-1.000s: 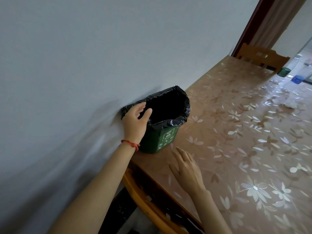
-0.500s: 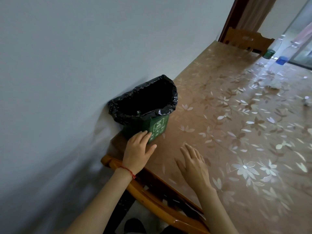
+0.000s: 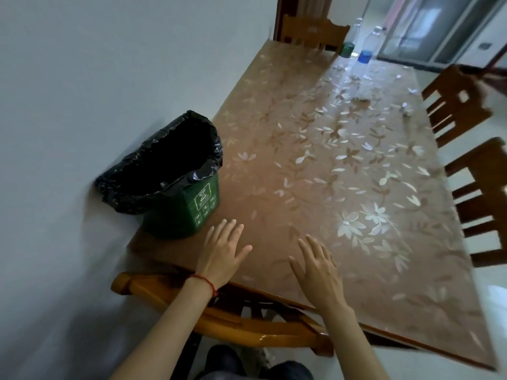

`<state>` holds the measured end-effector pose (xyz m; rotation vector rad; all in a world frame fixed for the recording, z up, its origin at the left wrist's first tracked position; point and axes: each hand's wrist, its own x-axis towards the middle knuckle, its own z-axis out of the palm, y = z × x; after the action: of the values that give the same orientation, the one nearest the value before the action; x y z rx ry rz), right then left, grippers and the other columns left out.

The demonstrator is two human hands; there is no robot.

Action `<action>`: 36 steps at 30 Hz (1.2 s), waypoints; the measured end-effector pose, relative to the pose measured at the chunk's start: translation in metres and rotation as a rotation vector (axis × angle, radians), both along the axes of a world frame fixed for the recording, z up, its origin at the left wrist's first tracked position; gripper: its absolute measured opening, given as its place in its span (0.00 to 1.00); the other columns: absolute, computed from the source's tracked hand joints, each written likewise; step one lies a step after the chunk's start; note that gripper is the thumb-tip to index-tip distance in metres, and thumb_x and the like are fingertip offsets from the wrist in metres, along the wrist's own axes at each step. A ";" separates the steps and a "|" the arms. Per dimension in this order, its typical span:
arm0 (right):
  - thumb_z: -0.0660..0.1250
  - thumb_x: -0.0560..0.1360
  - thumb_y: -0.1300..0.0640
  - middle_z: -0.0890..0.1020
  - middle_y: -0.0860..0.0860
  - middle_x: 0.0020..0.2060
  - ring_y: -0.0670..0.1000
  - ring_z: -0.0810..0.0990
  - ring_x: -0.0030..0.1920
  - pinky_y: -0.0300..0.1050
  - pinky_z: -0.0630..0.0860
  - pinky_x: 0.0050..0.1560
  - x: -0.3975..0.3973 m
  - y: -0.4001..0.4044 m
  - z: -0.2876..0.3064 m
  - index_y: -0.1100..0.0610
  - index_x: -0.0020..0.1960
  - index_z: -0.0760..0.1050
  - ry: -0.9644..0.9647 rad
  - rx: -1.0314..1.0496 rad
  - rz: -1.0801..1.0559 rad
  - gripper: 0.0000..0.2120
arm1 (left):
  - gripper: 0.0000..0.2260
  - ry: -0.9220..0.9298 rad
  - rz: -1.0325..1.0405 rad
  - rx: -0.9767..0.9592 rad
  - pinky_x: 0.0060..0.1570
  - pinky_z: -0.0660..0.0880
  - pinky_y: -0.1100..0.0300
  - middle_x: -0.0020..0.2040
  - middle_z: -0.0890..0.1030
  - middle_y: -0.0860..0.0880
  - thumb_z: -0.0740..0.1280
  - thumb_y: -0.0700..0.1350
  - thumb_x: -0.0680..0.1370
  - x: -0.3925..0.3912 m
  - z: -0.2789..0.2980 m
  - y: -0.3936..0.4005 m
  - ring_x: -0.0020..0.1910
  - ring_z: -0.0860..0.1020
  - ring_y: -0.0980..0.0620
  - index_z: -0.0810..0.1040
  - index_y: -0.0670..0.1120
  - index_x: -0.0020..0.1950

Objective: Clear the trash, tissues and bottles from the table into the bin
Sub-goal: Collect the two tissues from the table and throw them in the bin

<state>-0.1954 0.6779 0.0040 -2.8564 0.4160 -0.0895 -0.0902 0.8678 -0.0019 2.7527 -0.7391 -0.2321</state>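
A small green bin (image 3: 186, 212) lined with a black bag stands on the near left corner of the table (image 3: 343, 165), against the wall. My left hand (image 3: 223, 250) lies flat and empty on the table just in front of the bin, fingers apart, not touching it. My right hand (image 3: 318, 267) hovers open beside it, also empty. At the far end stand two clear plastic bottles, one with a green base (image 3: 349, 42) and one with a blue base (image 3: 367, 48). Small crumpled tissues (image 3: 362, 99) and scraps (image 3: 405, 109) lie scattered near them.
A wooden chair (image 3: 225, 322) sits under the near table edge in front of me. Two dark wooden chairs (image 3: 477, 171) line the right side, and another chair (image 3: 312, 31) stands at the far end. The grey wall runs along the table's left side.
My left hand has come off the bin's rim, dropped past its front, and now rests on the table. The view has swung right, showing the far end of the table.
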 end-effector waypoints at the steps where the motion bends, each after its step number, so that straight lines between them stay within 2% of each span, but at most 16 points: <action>1: 0.59 0.77 0.45 0.70 0.57 0.69 0.56 0.68 0.69 0.51 0.65 0.67 -0.006 -0.003 0.000 0.57 0.68 0.67 0.009 0.009 -0.028 0.24 | 0.26 0.002 -0.028 0.003 0.73 0.48 0.51 0.75 0.58 0.48 0.51 0.58 0.78 -0.001 -0.001 -0.007 0.75 0.51 0.50 0.55 0.48 0.73; 6: 0.62 0.76 0.48 0.73 0.59 0.66 0.58 0.71 0.67 0.52 0.68 0.65 -0.042 -0.021 0.001 0.59 0.66 0.69 -0.001 0.005 -0.181 0.23 | 0.26 -0.015 -0.194 -0.014 0.73 0.49 0.51 0.75 0.60 0.47 0.53 0.58 0.78 -0.008 -0.002 -0.046 0.74 0.54 0.49 0.57 0.48 0.73; 12: 0.58 0.78 0.45 0.68 0.57 0.70 0.55 0.65 0.70 0.49 0.63 0.69 -0.087 -0.041 -0.005 0.57 0.69 0.65 0.035 0.032 -0.369 0.25 | 0.25 -0.022 -0.382 -0.031 0.73 0.49 0.51 0.74 0.61 0.47 0.54 0.57 0.78 -0.027 -0.002 -0.094 0.74 0.55 0.49 0.58 0.48 0.73; 19: 0.67 0.73 0.50 0.77 0.61 0.61 0.60 0.75 0.62 0.54 0.72 0.61 -0.144 -0.065 -0.001 0.62 0.62 0.73 -0.044 0.027 -0.584 0.22 | 0.26 -0.077 -0.611 0.011 0.73 0.49 0.52 0.75 0.61 0.47 0.52 0.58 0.78 -0.059 0.003 -0.159 0.74 0.55 0.49 0.57 0.47 0.73; 26: 0.63 0.75 0.48 0.75 0.58 0.64 0.57 0.72 0.65 0.51 0.69 0.64 -0.222 -0.091 -0.001 0.60 0.66 0.70 -0.081 0.074 -0.810 0.23 | 0.26 -0.084 -0.834 0.002 0.72 0.52 0.51 0.74 0.61 0.47 0.51 0.58 0.78 -0.122 0.006 -0.234 0.74 0.56 0.49 0.57 0.48 0.73; 33: 0.68 0.74 0.52 0.77 0.61 0.60 0.60 0.74 0.62 0.55 0.71 0.61 -0.295 -0.103 -0.009 0.62 0.62 0.73 -0.087 0.097 -1.040 0.21 | 0.25 -0.065 -1.023 -0.033 0.73 0.53 0.51 0.74 0.63 0.46 0.52 0.58 0.78 -0.191 0.005 -0.287 0.74 0.57 0.48 0.60 0.47 0.72; 36: 0.66 0.75 0.51 0.76 0.60 0.62 0.59 0.73 0.64 0.54 0.70 0.62 -0.323 -0.106 -0.011 0.62 0.63 0.72 -0.082 0.104 -1.112 0.21 | 0.25 -0.047 -1.086 -0.037 0.73 0.51 0.51 0.74 0.62 0.46 0.53 0.58 0.78 -0.218 0.003 -0.303 0.74 0.56 0.48 0.59 0.48 0.72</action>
<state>-0.5181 0.5714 -0.0067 -2.1572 1.8297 -0.3571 -0.3081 0.5644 0.0013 2.0306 -2.1292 -0.3432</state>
